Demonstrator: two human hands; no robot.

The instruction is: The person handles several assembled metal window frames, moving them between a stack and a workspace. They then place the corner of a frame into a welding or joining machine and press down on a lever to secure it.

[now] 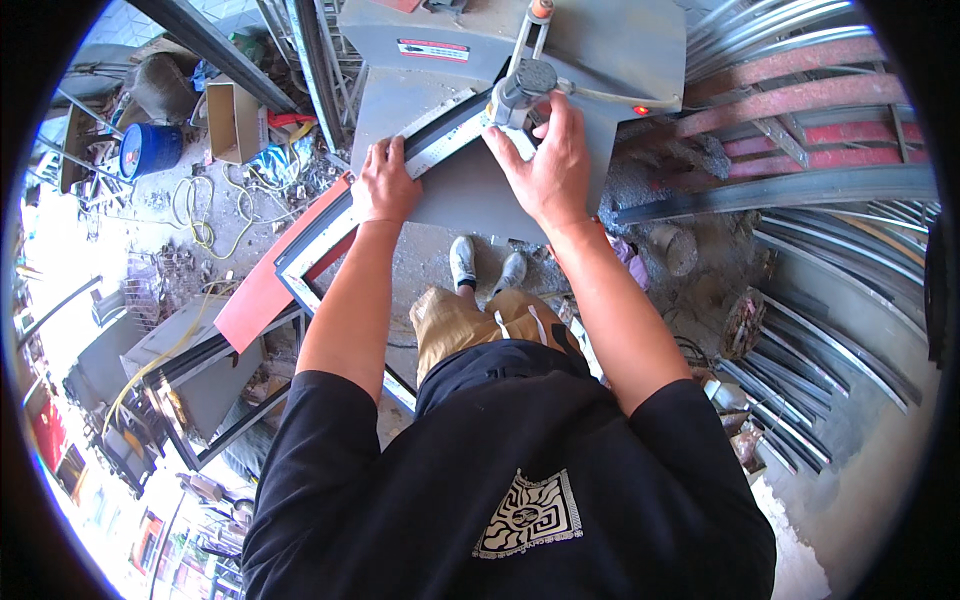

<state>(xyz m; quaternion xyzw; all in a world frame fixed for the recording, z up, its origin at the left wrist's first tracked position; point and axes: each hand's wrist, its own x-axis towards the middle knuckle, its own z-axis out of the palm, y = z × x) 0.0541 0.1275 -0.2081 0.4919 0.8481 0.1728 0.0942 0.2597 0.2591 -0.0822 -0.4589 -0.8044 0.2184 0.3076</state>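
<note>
A grey machine table (470, 195) stands in front of me, with a metal profile frame (432, 150) lying across its top at a slant. My left hand (387, 183) is closed over the frame, its fingers curled across the far edge. At the frame's right end a grey cylinder (525, 85) rises from the machine. My right hand (550, 165) is around the cylinder's base, thumb on the left and fingers on the right. What the fingertips press on is partly hidden. Leftward the frame runs past the table over a pinkish-red board (280, 275).
Long metal profiles (840, 270) are stacked to the right, near pink-red bars (790, 95). A blue drum (150, 150), a cardboard box (232, 122) and a yellow cord (200, 215) are at the left. A red light (640, 109) glows on the machine. My shoes (463, 260) are below the table.
</note>
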